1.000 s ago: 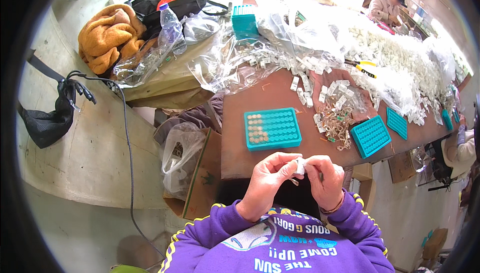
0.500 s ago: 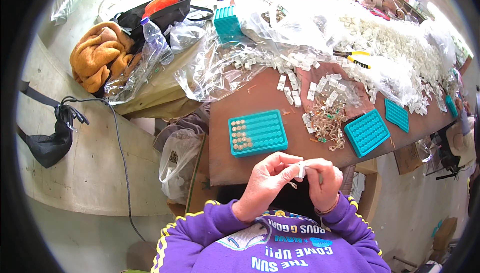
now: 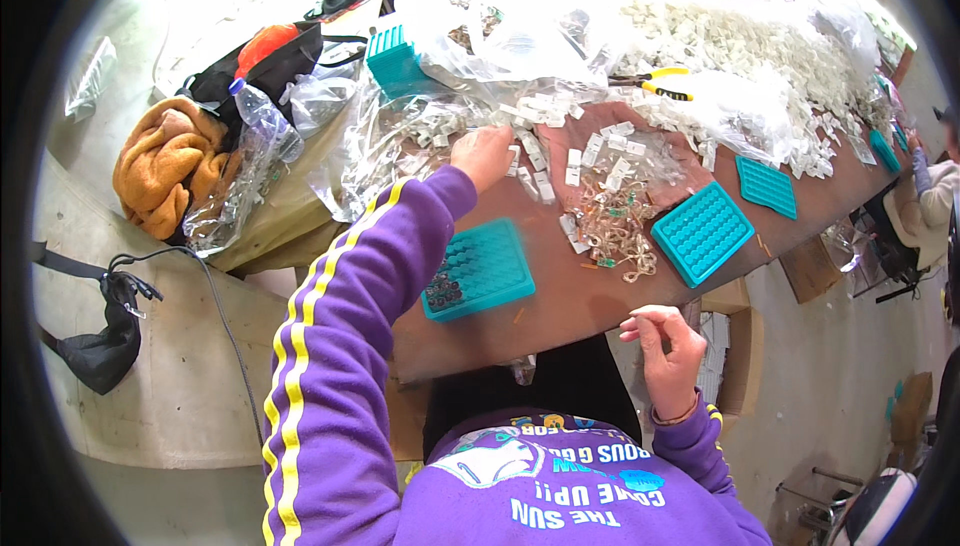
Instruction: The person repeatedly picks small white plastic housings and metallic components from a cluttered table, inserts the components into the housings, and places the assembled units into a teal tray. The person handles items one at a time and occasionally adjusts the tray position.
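My left hand (image 3: 482, 158) is stretched across the table to several small white plastic pieces (image 3: 532, 151) beside the clear bag. Its fingers look closed; what they hold, if anything, is hidden. My right hand (image 3: 672, 354) is raised near the table's front edge, fingers loosely bent and apart from the thumb, with nothing visible in it. A teal compartment tray (image 3: 490, 268) lies under my left forearm, which covers part of it; small round metallic discs (image 3: 442, 292) sit in its near left corner. A tangle of thin cords (image 3: 622, 231) lies right of the tray.
Another teal tray (image 3: 703, 234) and a teal grid sheet (image 3: 766, 187) lie to the right. Yellow-handled pliers (image 3: 660, 84) lie behind, beside a big heap of white pieces (image 3: 740, 41). Clear plastic bags, a bottle (image 3: 265, 116) and an orange-brown cloth (image 3: 165, 168) are on the left.
My hands have come apart from the small white piece they held together. The left has reached forward to the white pieces; the right has moved slightly right. The view has shifted.
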### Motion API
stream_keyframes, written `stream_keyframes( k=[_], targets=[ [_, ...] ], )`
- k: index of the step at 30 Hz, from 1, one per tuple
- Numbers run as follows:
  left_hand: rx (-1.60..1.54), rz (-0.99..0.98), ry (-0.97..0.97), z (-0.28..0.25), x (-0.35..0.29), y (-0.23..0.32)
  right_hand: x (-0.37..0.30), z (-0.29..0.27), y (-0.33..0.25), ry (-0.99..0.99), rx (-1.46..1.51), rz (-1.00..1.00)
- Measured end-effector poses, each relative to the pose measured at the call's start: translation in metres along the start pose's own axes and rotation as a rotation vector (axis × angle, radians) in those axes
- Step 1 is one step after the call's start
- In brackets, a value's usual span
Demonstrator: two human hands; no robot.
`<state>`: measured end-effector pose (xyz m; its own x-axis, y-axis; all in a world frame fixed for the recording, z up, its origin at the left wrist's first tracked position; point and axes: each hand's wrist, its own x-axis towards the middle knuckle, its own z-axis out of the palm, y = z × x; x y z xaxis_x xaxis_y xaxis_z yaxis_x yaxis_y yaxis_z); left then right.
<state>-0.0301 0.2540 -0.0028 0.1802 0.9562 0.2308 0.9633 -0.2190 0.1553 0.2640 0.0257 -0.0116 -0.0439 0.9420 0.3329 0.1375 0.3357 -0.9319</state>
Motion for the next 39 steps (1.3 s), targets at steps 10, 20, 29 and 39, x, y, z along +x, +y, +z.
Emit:
stream_keyframes(
  k=[10,20,29,39],
  targets=[
    [-0.414,-0.125,0.012,-0.035,0.019,-0.025,0.016,-0.001,-0.006,-0.053,-0.17,-0.099],
    [-1.778,-0.174,0.354,-0.093,-0.157,0.007,0.151,0.064,0.023,-0.206,-1.011,-0.637],
    [-1.991,-0.469,0.411,-0.059,-0.226,0.04,0.194,0.082,0.035,-0.248,-0.58,-0.273],
    [-2.469,-0.426,0.235,-0.077,-0.205,0.08,0.151,0.071,-0.018,-0.463,0.626,0.41]
  ],
)
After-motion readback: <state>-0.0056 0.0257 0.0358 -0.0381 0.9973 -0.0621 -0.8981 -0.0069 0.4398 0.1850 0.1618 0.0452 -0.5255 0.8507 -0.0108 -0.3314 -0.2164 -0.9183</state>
